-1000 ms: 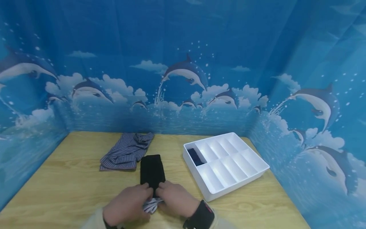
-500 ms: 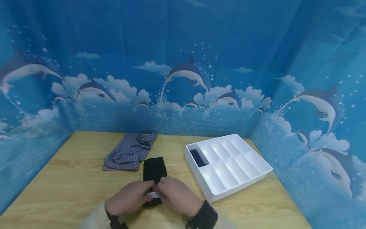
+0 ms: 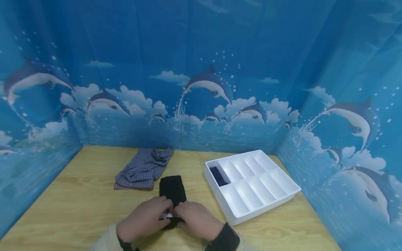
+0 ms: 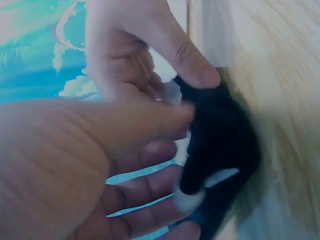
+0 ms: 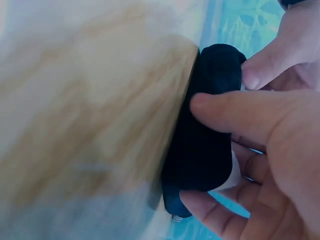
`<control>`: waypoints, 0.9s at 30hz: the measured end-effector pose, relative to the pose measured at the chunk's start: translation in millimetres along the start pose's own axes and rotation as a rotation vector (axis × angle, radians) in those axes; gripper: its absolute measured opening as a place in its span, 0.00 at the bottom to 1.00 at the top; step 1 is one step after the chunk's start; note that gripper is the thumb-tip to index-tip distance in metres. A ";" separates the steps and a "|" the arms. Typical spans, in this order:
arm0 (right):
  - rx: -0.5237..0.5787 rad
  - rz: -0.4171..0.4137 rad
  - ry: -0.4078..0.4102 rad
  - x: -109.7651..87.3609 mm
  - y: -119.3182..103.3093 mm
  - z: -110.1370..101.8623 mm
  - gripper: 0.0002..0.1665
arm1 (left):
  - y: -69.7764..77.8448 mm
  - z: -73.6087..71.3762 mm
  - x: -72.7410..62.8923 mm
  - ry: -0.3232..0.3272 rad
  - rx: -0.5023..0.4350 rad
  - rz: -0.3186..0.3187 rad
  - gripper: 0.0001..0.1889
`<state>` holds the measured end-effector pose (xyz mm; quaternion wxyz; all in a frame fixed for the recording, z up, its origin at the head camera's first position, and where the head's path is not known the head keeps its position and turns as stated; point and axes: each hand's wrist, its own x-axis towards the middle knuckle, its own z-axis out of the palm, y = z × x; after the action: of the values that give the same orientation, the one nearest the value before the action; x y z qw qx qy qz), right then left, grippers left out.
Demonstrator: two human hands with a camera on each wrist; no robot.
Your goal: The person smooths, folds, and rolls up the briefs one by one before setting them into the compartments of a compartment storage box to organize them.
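Observation:
A black folded cloth garment [image 3: 172,188] lies lengthwise on the table, its near end turned up into a thick fold with a bit of white showing. My left hand [image 3: 147,217] pinches the left side of that fold, and my right hand [image 3: 198,219] pinches the right side. From the right wrist view, the black garment [image 5: 202,150] looks like a rounded roll, with my right thumb on one face and fingers behind it. In the left wrist view, the black garment [image 4: 222,130] sits between both hands, and the left fingers are partly spread beneath it.
A white divided tray [image 3: 233,214] stands on the right; one far-left compartment holds a dark navy folded cloth [image 3: 218,176]. Behind the black garment, to the left, lies a crumpled striped garment [image 3: 142,170]. Dolphin-printed curtains [image 3: 194,42] enclose the wooden table [image 3: 78,195].
The garment's near end has been folded over, away from me; its striped whitish part has mostly gone from sight. Both hands stay close together at that end. The head view has shifted slightly.

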<state>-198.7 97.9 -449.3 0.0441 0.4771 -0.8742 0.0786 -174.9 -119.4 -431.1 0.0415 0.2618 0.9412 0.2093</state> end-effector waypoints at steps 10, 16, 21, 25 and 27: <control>0.353 0.095 -0.134 -1.7 8.5 -2.0 0.13 | 3.1 4.7 -0.4 -0.044 0.001 0.011 0.11; 0.070 0.049 -0.044 0.2 1.7 -1.3 0.21 | -8.9 12.8 2.4 -0.067 -0.131 -0.035 0.06; -0.090 -0.017 0.018 -1.2 -1.7 -2.9 0.20 | -16.3 13.3 1.6 -0.109 -0.254 -0.053 0.04; -0.067 -0.056 0.033 -3.5 0.0 -3.9 0.13 | -12.4 8.2 0.3 -0.095 -0.207 -0.024 0.06; -0.016 -0.050 0.024 -4.5 1.8 -4.6 0.10 | -6.6 3.6 -0.5 -0.084 -0.134 -0.008 0.10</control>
<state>-197.7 103.4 -445.6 0.0602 0.4977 -0.8619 0.0760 -176.9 -123.4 -437.1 0.0991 0.2633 0.9235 0.2608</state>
